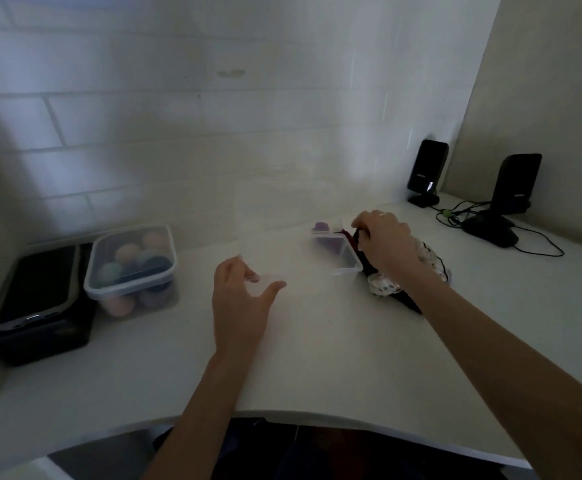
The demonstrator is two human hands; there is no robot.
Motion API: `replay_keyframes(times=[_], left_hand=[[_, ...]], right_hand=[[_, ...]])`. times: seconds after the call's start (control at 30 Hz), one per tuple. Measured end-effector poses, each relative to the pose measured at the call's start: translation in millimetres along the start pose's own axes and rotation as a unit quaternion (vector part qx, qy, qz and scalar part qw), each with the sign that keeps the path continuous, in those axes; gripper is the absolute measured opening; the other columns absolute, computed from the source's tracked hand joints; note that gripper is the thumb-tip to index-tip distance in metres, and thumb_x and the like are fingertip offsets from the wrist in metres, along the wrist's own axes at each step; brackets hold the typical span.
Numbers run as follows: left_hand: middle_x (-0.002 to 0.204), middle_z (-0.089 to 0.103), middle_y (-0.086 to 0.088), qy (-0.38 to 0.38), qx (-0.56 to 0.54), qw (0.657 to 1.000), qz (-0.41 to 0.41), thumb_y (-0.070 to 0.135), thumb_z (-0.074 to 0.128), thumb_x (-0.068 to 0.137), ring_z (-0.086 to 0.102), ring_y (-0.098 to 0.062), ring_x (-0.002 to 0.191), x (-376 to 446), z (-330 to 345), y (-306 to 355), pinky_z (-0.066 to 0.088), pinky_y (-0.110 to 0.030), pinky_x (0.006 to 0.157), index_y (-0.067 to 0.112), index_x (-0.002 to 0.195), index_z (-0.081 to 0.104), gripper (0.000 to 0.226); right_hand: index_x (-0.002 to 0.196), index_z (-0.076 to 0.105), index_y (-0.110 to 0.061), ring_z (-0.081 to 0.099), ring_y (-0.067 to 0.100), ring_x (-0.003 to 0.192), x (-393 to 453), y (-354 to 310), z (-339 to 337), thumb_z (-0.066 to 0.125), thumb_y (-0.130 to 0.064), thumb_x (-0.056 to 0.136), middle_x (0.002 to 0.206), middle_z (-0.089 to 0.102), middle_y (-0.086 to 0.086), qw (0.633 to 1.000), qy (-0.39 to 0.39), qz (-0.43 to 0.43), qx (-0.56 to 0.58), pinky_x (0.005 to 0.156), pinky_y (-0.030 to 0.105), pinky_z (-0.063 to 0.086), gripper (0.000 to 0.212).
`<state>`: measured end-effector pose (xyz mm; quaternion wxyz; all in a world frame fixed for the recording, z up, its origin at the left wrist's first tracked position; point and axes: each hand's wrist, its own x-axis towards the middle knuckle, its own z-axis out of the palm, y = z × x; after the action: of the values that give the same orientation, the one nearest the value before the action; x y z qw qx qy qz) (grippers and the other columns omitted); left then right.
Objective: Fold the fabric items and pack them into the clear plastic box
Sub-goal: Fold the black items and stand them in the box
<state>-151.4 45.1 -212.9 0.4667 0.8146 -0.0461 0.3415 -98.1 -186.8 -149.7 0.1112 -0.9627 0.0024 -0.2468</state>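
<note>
A small clear plastic box (346,259) stands on the white table (317,358) with something purple (321,227) inside it. My left hand (239,306) pinches the near edge of a blurred clear lid (268,282) just left of the box. A heap of fabric lies against the box's right side: dark red and black cloth (351,237) and a white lace piece (383,287). My right hand (384,242) lies on top of this heap, its fingers curled into the dark cloth by the box's rim. Most of the heap is hidden under that hand.
At the left, a closed clear container (130,268) holds several coloured balls, next to a dark device on a black case (36,299). Two black speakers (426,171) (516,185) with cables stand at the back right. A tiled wall is close behind.
</note>
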Motion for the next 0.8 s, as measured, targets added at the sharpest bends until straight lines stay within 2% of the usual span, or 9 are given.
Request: replay_keyframes(times=[0.07,0.17,0.3,0.4,0.47,0.53,0.63,0.7,0.8], left_hand=[[0.096,0.053,-0.007,0.026,0.008,0.999,-0.017,0.024,0.083,0.066,0.036,0.006,0.089,1,-3,0,0.036,-0.016,0.082,0.013,0.078,0.049,0.038],[0.096,0.051,-0.007,0.049,0.019,0.998,-0.018,0.022,0.084,0.066,0.037,0.003,0.088,3,-3,0,0.029,-0.002,0.081,0.013,0.076,0.049,0.037],[0.096,0.048,-0.002,0.027,0.019,0.999,-0.014,0.02,0.084,0.066,0.044,-0.005,0.095,3,1,2,0.019,0.011,0.081,0.013,0.075,0.048,0.038],[0.096,0.048,0.0,0.006,0.016,1.0,-0.02,0.022,0.084,0.066,0.045,-0.008,0.096,2,3,3,0.02,0.011,0.08,0.012,0.075,0.048,0.038],[0.096,0.05,-0.002,0.003,0.013,1.0,-0.022,0.022,0.084,0.066,0.046,-0.008,0.095,1,3,3,0.021,0.011,0.08,0.013,0.075,0.048,0.038],[0.096,0.052,-0.005,0.003,0.012,1.0,-0.023,0.022,0.084,0.065,0.044,-0.005,0.095,2,2,3,0.021,0.011,0.08,0.013,0.075,0.048,0.038],[0.094,0.05,-0.002,-0.003,0.013,1.0,-0.027,0.023,0.084,0.064,0.035,0.006,0.084,2,3,1,0.025,0.009,0.077,0.011,0.075,0.05,0.038],[0.092,0.049,-0.002,-0.011,0.012,1.0,-0.02,0.022,0.085,0.062,0.033,0.007,0.079,2,5,-1,0.028,0.006,0.076,0.011,0.075,0.05,0.039],[0.093,0.052,-0.005,-0.026,0.005,1.0,-0.006,0.023,0.086,0.061,0.035,0.007,0.082,1,7,-3,0.033,-0.005,0.074,0.013,0.074,0.05,0.04]], right_hand=[[0.117,0.059,-0.019,0.054,0.028,0.111,10,-6,7,0.044,-0.021,0.093,0.12,0.061,0.006,0.997,-0.075,-0.007,-0.03,0.092,0.04,0.038,0.028],[0.113,0.055,-0.018,0.055,0.029,0.105,12,-11,17,0.047,-0.029,0.09,0.112,0.061,0.007,0.976,-0.191,0.017,-0.1,0.096,0.043,0.037,0.027],[0.12,0.046,-0.012,0.056,0.031,0.107,8,-6,24,0.061,-0.035,0.082,0.116,0.058,0.011,0.963,-0.248,0.049,-0.096,0.091,0.042,0.045,0.047],[0.114,0.054,-0.006,0.06,0.031,0.099,14,-5,19,0.066,-0.022,0.082,0.109,0.061,0.013,0.954,-0.275,0.048,-0.105,0.083,0.038,0.049,0.037],[0.101,0.058,-0.008,0.057,0.028,0.084,17,-6,14,0.06,-0.02,0.084,0.089,0.058,0.008,0.96,-0.251,0.039,-0.121,0.077,0.037,0.045,0.021],[0.091,0.058,-0.012,0.052,0.025,0.079,19,-4,7,0.054,-0.025,0.087,0.084,0.058,0.006,0.974,-0.198,0.062,-0.089,0.08,0.036,0.04,0.014],[0.096,0.06,-0.016,0.054,0.026,0.085,21,-2,-6,0.048,-0.031,0.09,0.09,0.059,0.004,0.987,-0.105,0.108,0.049,0.089,0.039,0.043,0.02],[0.101,0.06,-0.016,0.056,0.026,0.09,24,-3,-12,0.045,-0.025,0.091,0.094,0.06,0.004,0.985,-0.06,0.083,0.142,0.086,0.037,0.044,0.02],[0.098,0.058,-0.015,0.06,0.014,0.083,20,-11,-22,0.041,-0.01,0.094,0.088,0.061,0.002,0.942,-0.023,0.026,0.335,0.072,0.021,0.043,0.018]])
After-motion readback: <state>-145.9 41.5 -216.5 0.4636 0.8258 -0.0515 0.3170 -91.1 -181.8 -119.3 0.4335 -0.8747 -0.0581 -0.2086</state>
